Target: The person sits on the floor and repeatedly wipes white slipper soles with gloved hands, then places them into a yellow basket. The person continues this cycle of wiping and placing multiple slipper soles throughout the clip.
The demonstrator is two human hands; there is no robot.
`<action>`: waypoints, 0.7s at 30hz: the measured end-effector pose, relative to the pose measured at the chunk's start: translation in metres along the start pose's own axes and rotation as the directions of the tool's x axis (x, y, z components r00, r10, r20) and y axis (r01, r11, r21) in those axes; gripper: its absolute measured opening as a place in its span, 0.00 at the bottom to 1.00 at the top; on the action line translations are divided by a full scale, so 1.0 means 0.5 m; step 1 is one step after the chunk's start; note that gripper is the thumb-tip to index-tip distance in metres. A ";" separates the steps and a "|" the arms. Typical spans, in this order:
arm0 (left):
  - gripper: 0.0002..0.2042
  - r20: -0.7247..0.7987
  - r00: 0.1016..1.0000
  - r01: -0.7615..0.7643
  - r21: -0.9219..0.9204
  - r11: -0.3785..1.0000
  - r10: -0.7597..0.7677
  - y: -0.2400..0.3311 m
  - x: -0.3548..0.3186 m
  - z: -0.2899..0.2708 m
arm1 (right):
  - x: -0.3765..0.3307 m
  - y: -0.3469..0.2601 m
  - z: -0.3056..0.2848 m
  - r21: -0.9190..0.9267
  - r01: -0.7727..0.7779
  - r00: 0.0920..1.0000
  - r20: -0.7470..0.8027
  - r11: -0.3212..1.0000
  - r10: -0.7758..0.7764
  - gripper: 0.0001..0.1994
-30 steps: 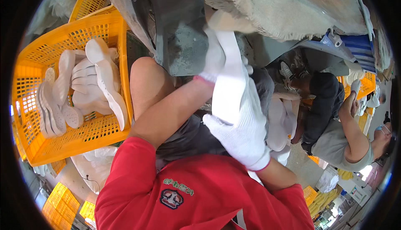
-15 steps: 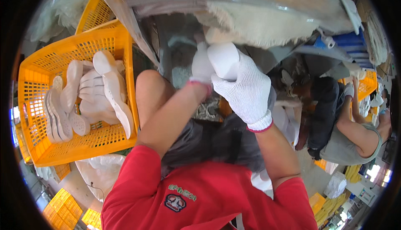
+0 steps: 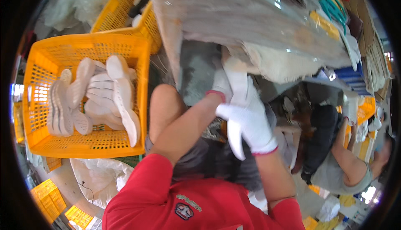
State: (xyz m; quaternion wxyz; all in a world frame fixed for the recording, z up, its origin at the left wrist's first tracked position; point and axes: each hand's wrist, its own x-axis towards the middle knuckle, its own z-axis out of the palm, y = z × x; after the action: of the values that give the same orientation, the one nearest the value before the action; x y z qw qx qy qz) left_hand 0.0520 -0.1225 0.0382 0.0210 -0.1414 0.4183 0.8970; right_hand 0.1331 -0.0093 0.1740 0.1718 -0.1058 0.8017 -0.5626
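A white shoe sole (image 3: 239,81) is held between my legs in front of the workbench. My right hand (image 3: 252,123), in a white knitted glove with a pink cuff, closes around it. A curved white end pokes out below that hand. My left hand (image 3: 221,84), gloved the same way, is at the sole's left edge. Its fingers are hidden and blurred, so its grip is unclear. To my left stands a yellow plastic basket (image 3: 83,148) with several white soles (image 3: 123,98) in it, some lying on edge, some perforated.
Clear sheeting covers the workbench (image 3: 250,21) ahead, with cream fleecy cloth (image 3: 280,65) hanging from its edge. Teal-handled scissors (image 3: 332,8) lie at its far right. Another yellow basket (image 3: 146,25) stands at the back left. A co-worker (image 3: 344,159) sits at the right.
The sole has turned from its broad end facing me to a narrow, slanted view. Both hands have shifted right and lower in the picture. The view has swung, with basket and bench shifted right.
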 end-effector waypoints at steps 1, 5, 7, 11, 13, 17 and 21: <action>0.23 0.002 1.000 -0.024 -0.064 0.998 0.024 0.020 0.006 0.004 | 0.029 -0.009 -0.012 0.218 -0.161 0.981 0.140 0.963 0.133 0.36; 0.31 0.006 0.991 0.121 -0.414 0.902 -0.131 0.019 -0.049 0.019 | -0.047 0.007 -0.042 -0.300 0.065 0.988 0.154 0.952 -0.020 0.36; 0.35 0.034 0.953 0.268 -0.554 0.788 -0.301 -0.031 -0.102 0.024 | -0.146 0.055 -0.041 -0.454 -0.011 0.996 -0.086 0.891 -0.032 0.39; 0.27 0.199 0.925 0.374 -0.610 0.699 -0.322 -0.074 -0.117 -0.004 | -0.217 0.194 -0.091 0.160 -0.082 0.895 -0.423 0.984 0.143 0.35; 0.21 0.212 0.951 -0.273 0.243 0.931 0.224 -0.057 -0.094 -0.025 | -0.185 0.191 -0.088 0.059 -0.123 0.947 -0.291 0.991 0.135 0.32; 0.23 0.341 0.931 -0.363 0.835 0.413 0.129 -0.020 -0.070 -0.049 | -0.160 0.114 -0.121 -0.243 -0.043 0.970 -0.244 0.969 -0.019 0.34; 0.43 0.096 0.782 0.405 0.672 0.620 -0.616 -0.034 -0.122 -0.025 | -0.377 0.159 -0.289 -0.077 -0.180 0.885 -0.447 0.981 0.127 0.30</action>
State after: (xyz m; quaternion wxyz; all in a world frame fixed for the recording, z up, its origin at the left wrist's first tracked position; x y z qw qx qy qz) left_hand 0.1163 -0.1159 0.0344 0.3906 -0.0945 0.6199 0.6739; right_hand 0.2512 0.2117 0.1736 0.0237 0.0779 0.8571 -0.5088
